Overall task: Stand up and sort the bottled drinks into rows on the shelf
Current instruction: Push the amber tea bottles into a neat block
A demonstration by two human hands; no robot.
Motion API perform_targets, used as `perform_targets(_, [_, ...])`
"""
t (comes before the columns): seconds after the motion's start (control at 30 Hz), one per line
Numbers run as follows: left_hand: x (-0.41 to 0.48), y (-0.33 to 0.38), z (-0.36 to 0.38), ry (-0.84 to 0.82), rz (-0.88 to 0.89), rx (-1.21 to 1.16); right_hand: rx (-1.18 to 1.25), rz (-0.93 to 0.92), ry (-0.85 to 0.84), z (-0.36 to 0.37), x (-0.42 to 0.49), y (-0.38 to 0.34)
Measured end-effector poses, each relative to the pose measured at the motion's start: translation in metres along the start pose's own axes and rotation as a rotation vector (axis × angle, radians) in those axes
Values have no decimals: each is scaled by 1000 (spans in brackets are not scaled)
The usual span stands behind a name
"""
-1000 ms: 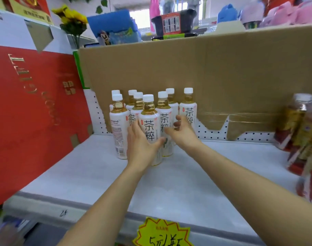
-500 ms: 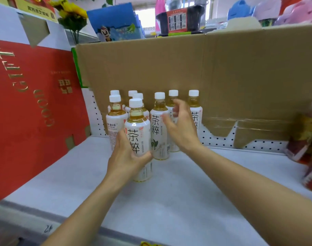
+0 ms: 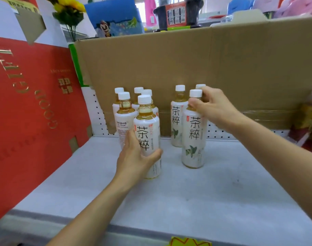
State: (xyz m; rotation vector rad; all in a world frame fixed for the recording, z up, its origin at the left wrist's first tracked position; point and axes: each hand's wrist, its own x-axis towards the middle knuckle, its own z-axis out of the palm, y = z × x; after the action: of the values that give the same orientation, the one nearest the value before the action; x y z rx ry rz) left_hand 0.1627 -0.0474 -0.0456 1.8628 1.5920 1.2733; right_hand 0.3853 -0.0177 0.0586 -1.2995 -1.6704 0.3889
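Bottled drinks: standing upright on the shelf, all in front of the cardboard panel. Clustering four together just before the panel's left end.

Left grip: wrapping fingers and thumb round the lower body of the nearest bottle. Sitting farthest out from the panel, close against the cluster behind it.

Right grip: pinching the neck of the second bottle just under its white cap. Appearing to be resting base-down on the shelf, well apart from the nearest bottle.

Standing between the second bottle and the panel: a third bottle, with a further cap showing behind the fingers.

Leaning at the panel's left: a red gift box.
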Motion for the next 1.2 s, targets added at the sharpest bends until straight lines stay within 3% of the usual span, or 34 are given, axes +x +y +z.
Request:
perform_targets(0.2, [4, 8, 7, -82, 24, -46, 139, 73, 69, -27, -29, 15])
perform_targets(0.4, [17, 29, 33, -163, 69, -65, 189, 245, -14, 2, -60, 49])
perform_targets(0.47, [21, 31, 39, -166, 76, -61, 165, 174, 131, -6, -52, 42])
perform_targets(0.57, [22, 29, 43, -130, 57, -28, 24, -73, 292, -34, -19, 3])
perform_targets(0.67, [22, 26, 41, -77, 55, 32, -231, -212, 140, -48, 25, -37])
perform_targets(0.77, [22, 19, 35, -62, 65, 71, -536, -161, -187, -29, 65, -55])
perform_targets(0.83, [23, 15, 32, -73, 79, 50, -708, -74, -309, -12, 88, -50])
perform_targets(0.93, [24, 13, 29, -65, 97, 32, -824, -1, -326, 8, 112, -42])
perform_targets(1.2, [28, 9, 29, -54, 123, 5, -847, -45, -348, 12, 111, -45])
